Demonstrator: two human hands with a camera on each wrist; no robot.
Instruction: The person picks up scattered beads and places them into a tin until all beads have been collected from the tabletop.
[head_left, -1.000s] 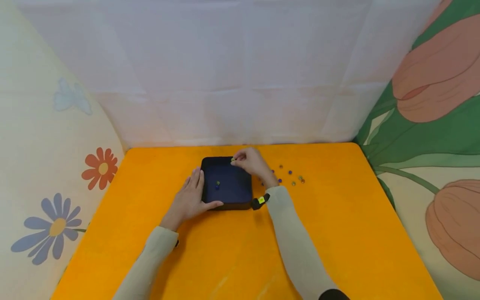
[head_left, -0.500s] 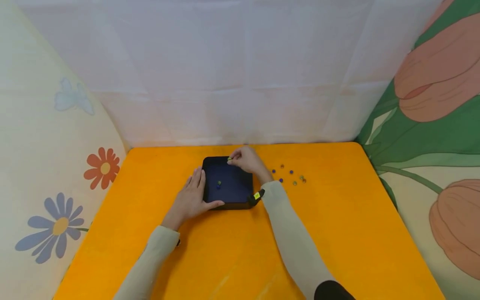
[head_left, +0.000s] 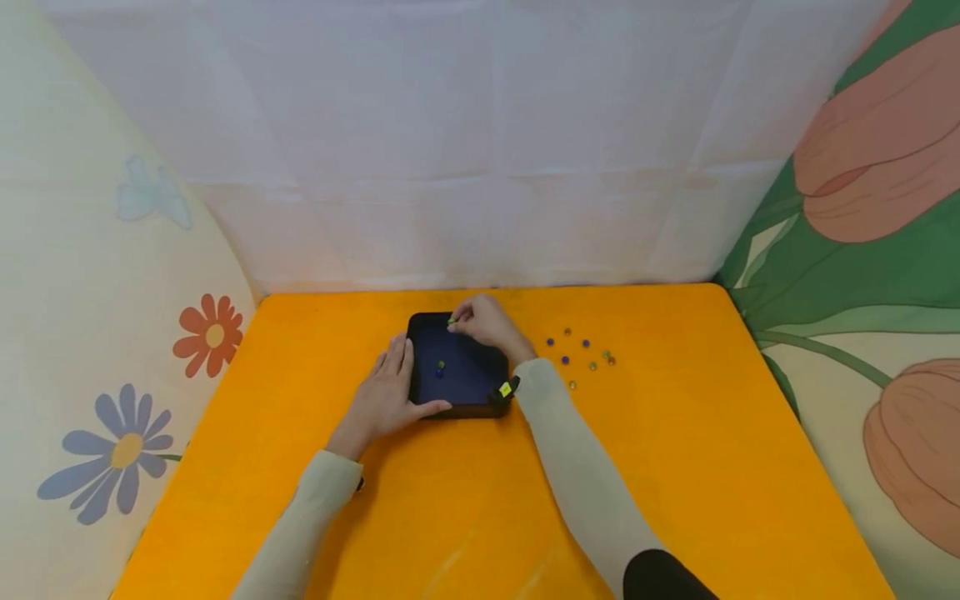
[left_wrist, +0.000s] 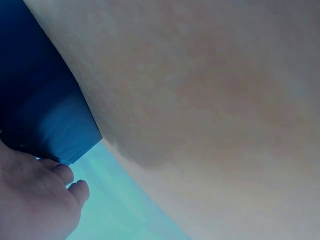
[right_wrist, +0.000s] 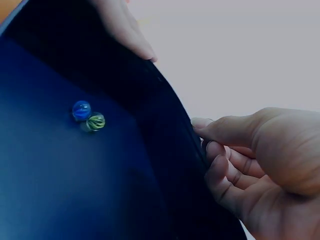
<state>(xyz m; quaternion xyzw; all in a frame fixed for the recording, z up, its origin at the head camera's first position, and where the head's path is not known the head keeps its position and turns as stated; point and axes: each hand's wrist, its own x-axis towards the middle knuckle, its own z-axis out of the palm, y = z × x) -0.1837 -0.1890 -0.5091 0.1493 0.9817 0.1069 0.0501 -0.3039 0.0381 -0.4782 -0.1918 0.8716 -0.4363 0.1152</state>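
Observation:
A dark blue square tray stands on the table. My left hand rests along its left side, with straight fingers on that wall and the thumb over the front edge. My right hand pinches a small yellow-green marble between thumb and fingertips at the tray's far rim. The right wrist view hides most of that marble behind the fingers. On the tray floor lie a blue marble and a clear marble with yellow-green stripes, side by side. Blurred skin fills most of the left wrist view.
Several loose marbles, blue, greenish and amber, lie scattered on the orange tabletop right of the tray. A white cloth backdrop rises behind the table, and flower-printed panels flank it.
My right hand has shifted left along the tray's far rim, still pinching the marble. More loose marbles show beside the right forearm. The left hand keeps its place on the tray.

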